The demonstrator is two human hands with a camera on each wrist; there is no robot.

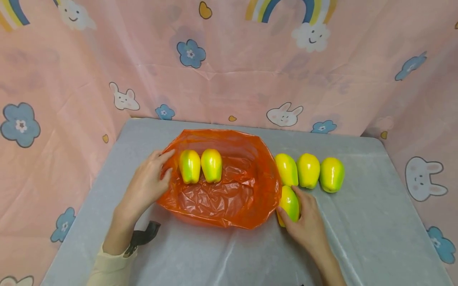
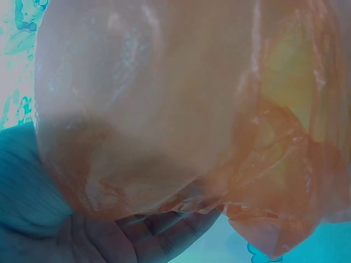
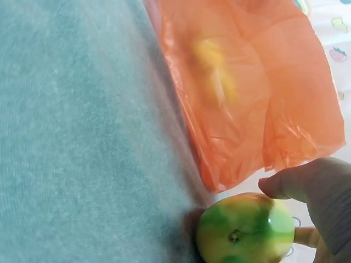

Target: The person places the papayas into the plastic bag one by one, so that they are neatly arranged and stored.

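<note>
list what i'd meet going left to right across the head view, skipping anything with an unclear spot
Left hand → left bagged fruit → right bagged fruit → left fruit of the back row → middle fruit of the row → right fruit of the row
</note>
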